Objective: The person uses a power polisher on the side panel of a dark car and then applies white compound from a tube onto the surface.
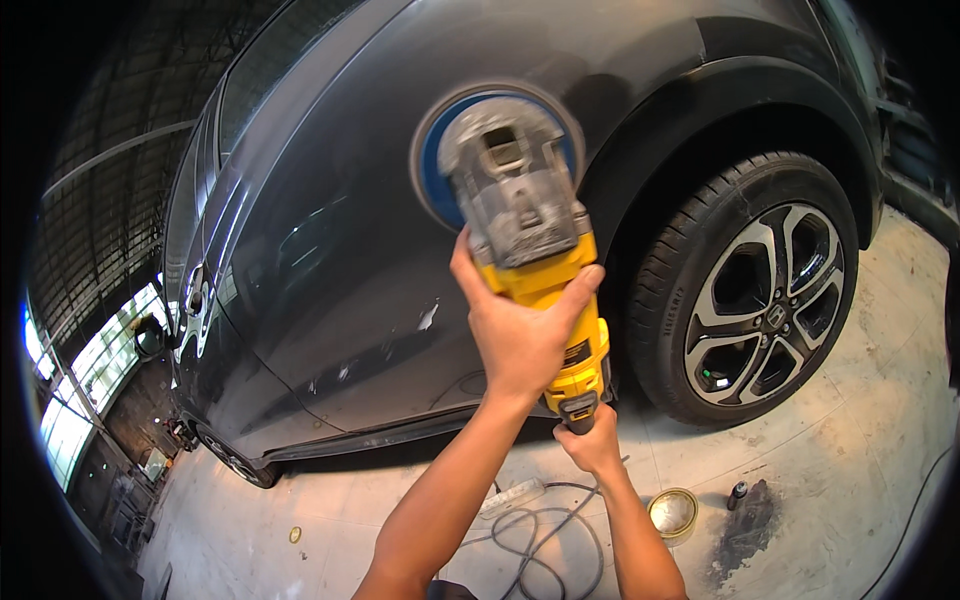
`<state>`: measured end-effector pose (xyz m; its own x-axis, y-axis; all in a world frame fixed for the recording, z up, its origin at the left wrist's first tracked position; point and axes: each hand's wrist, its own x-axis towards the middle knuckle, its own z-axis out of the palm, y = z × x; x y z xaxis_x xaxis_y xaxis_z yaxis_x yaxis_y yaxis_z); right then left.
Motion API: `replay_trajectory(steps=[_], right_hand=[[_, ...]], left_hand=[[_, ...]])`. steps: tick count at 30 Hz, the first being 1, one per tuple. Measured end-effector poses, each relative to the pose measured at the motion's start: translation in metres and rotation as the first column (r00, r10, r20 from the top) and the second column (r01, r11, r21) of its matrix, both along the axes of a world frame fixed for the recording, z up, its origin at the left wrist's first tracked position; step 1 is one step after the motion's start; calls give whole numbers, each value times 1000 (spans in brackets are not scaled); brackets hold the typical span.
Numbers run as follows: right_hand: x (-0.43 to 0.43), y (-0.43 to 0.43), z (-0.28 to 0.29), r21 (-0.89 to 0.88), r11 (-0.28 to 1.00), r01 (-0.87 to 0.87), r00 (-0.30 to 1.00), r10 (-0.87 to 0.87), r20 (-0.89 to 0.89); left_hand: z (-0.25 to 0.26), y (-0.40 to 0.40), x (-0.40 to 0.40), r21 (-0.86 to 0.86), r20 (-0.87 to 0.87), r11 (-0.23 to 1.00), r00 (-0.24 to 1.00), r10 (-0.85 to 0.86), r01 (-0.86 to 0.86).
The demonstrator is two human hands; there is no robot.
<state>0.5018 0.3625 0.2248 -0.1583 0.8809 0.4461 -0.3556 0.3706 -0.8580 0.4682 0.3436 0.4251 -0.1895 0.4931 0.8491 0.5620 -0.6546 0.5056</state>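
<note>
A yellow and black rotary polisher [547,262] lies against the dark grey door panel [360,247] of a car, close to the wheel arch. Around its dusty head shows a round pad [435,142] with a blue backing. My left hand [517,337] wraps the polisher's body just behind the head, thumb on the right side. Lower down, my right hand [592,442] grips the rear handle. Pale scuffs [427,316] mark the panel to the left of my left hand. The pad's working face is hidden against the car.
To the right stands the car's wheel [765,315] with alloy spokes. Below, a coiled cable [532,547] and a power strip [514,495] lie on the concrete floor [360,517]. An open tin [673,514], a small bottle [738,493] and a roll of tape [295,534] are nearby.
</note>
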Motion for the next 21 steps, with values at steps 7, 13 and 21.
replay_trajectory(steps=[7, 13, 21], right_hand=[[41, 14, -16, 84, 995, -47, 950, 18, 311], [62, 32, -20, 66, 997, -50, 966, 31, 256], [98, 36, 33, 71, 997, 11, 999, -14, 40]], left_hand=[[-48, -20, -20, 15, 137, 999, 990, 28, -30], [-27, 2, 24, 56, 20, 998, 999, -32, 30], [24, 34, 67, 82, -87, 994, 994, -65, 72]])
